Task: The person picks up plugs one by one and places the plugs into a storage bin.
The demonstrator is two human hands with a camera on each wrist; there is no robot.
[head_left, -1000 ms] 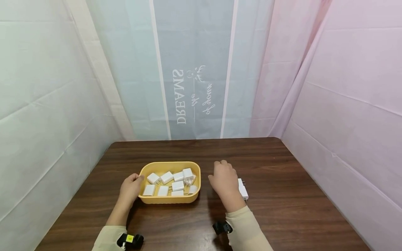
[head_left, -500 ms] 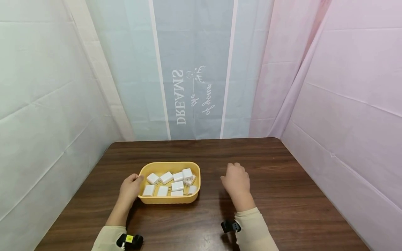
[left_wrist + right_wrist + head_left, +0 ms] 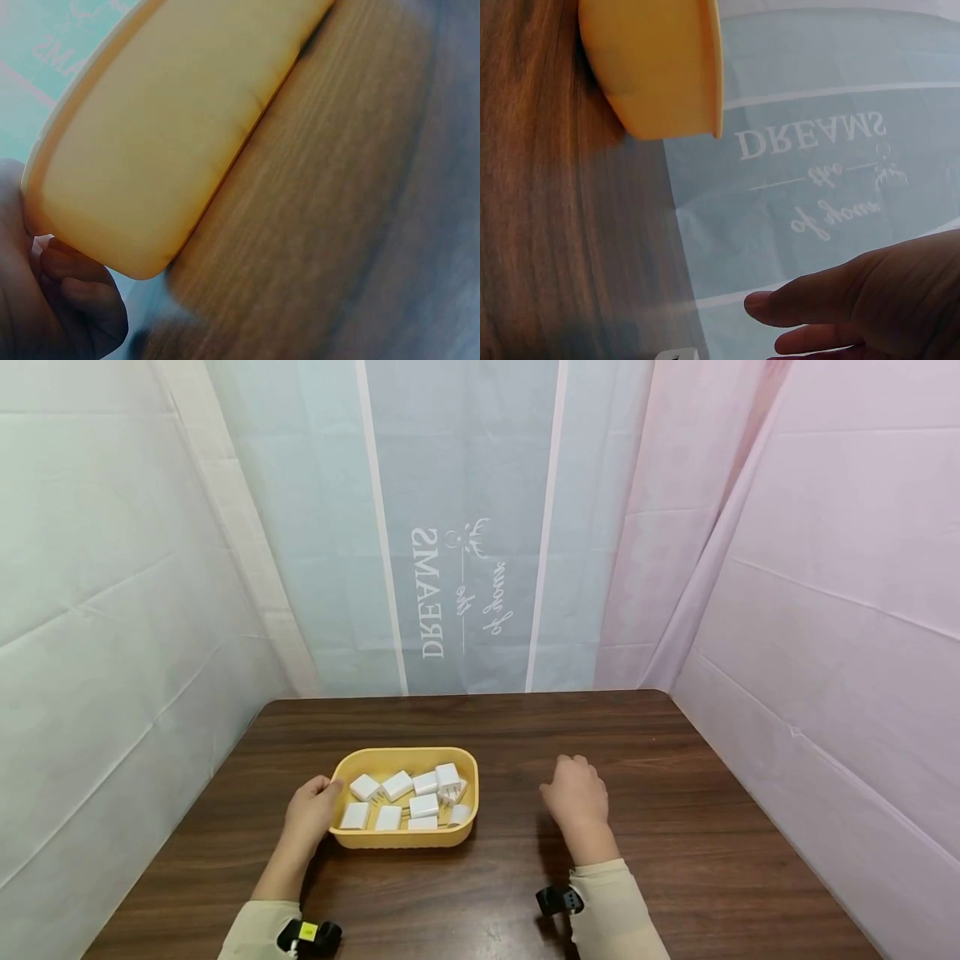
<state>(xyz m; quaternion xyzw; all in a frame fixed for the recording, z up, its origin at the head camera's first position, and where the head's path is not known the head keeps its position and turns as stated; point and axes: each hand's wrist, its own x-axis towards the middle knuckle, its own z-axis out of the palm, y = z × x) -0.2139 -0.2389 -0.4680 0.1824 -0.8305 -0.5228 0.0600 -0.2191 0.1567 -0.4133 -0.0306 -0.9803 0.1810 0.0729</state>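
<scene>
A yellow plastic basket [image 3: 405, 838] holds several white charger plugs [image 3: 423, 806] with metal prongs, lying loosely in it. My left hand [image 3: 309, 810] grips the basket's left end, thumb over the rim; in the left wrist view its other fingers [image 3: 94, 300] curl beneath the rim. To the right of the basket, my right hand [image 3: 577, 797] is low over the table, thumb apart from the fingers. Part of a white charger plug [image 3: 676, 354] shows at the bottom of the right wrist view, apart from the thumb [image 3: 802, 300]. In the head view the hand hides it.
The dark wooden table [image 3: 480, 893] carries the basket left of centre. Pale cloth curtains [image 3: 480, 460] with printed lettering stand behind it and at both sides. Black camera straps [image 3: 558, 900] sit on both wrists.
My right hand has moved right, over the white charger plugs that showed beside it a second ago; they are now hidden. The left hand and basket stay almost still.
</scene>
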